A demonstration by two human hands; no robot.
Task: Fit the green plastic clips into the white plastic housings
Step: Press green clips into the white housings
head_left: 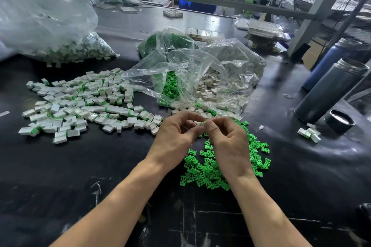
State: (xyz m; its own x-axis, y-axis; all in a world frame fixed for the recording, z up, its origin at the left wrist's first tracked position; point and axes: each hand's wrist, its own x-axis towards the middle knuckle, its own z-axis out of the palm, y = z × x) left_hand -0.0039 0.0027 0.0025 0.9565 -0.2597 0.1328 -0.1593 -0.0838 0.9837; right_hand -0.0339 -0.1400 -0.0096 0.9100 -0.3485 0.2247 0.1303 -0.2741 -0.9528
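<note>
**Green clips and white housings at your fingertips**

Green plastic clips point(210, 172) lay in a loose heap on the black desk point(80, 176), just below and to the right of your fingers. Your left hand point(176, 136) and right hand point(226, 140) met above that heap, fingertips almost touching. Your left fingers point(197, 130) were curled and pinched a small white piece point(200, 123), only partly visible; your right fingers point(210, 126) were curled in toward the same spot, though what they gripped was hidden.

Well to the left of your fingers, a wide spread of white housings with green clips fitted point(84, 102) covered the desk. Just beyond your fingers sat an open clear bag point(190, 70) spilling more green clips and bare white housings point(210, 90). Far to the right of your fingers stood a dark metal flask point(329, 90), with its cap point(339, 120) beside it.
</note>
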